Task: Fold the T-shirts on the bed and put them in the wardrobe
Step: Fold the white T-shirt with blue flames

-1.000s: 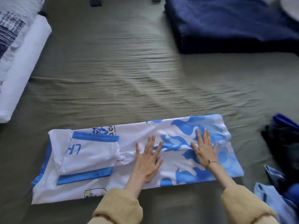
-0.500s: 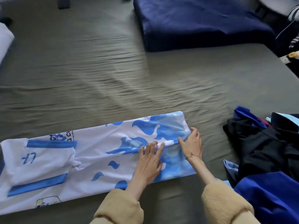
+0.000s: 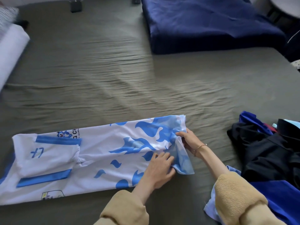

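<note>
Since half a second ago: right hand (image 3: pixel 189 140) off the flat cloth and now curled round the hem end of the T-shirt (image 3: pixel 100 153), that end lifted off the sheet; left hand (image 3: pixel 159 168) shifted toward the same end, fingers bent and gripping the light-blue corner there. Before that, both palms pressed flat on the shirt.

Both hands clenched on cloth, neither released: right thumb on top of the far part of the hem, fingers tucked under; left fingers bunching the near part of the hem just beside the right wrist. Between the two grips, a raised fold of pale blue fabric.

Stretching away to the left of the grips, the T-shirt lying long and narrow on the bed (image 3: pixel 113 82), sides already folded in, white with blue flame pattern near the hands and blue-banded sleeves at the far left end. Lettering there mirrored, partly unreadable.

To the right of the grips, well apart, a heap of dark and blue clothes (image 3: pixel 266 153). Beyond the grips, far up the sheet, a folded navy blanket (image 3: pixel 211 23). At the far left edge, a white pillow (image 3: pixel 11 51), blurred. Thin bracelet (image 3: pixel 200 146) on the right wrist; tan knitted sleeves (image 3: pixel 235 197) on both arms.
</note>
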Motion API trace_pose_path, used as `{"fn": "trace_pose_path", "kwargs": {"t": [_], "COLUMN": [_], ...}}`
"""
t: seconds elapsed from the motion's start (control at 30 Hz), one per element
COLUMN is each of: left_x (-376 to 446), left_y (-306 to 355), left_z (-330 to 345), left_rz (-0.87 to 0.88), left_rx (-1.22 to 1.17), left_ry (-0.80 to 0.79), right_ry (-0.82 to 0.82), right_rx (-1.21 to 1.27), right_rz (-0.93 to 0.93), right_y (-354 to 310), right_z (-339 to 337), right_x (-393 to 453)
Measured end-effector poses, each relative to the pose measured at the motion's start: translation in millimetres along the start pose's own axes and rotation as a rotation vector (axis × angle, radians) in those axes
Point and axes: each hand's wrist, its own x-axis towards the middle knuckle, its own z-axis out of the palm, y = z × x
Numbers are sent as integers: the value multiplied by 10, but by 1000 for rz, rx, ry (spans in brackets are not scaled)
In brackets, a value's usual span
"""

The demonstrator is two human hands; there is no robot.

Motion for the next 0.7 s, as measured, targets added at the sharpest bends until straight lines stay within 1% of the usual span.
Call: {"fn": "trace_pose_path", "kwargs": {"t": [0.07,0.13,0.23,0.3,0.5,0.7], "left_x": [-87,-243,-568,-784,-1502,-2187], "left_y": [-80,-215,-545,-776,-1539,-2236], "left_z": [-114,-242,-433,-556,-899,-1010], "left_rz": [-35,-62,-155,-204,-420,-619], "left_rx": [-128,-206,-298,-333,-467,-631], "left_ry": [37,92,117,106,45,-1], "right_ry": [-21,-59,-124,-173,-201,-267], "right_rx": [3,-1,60,25,-27,-127], "right_rz": [-12,-24,-16,-24,-68,-82], "right_y": [-68,-140,-245,-293,-317,-196], "right_z": [139,348,821,1178,2453,3507], "right_x": [4,5,-5,-21,-79,-146]}}
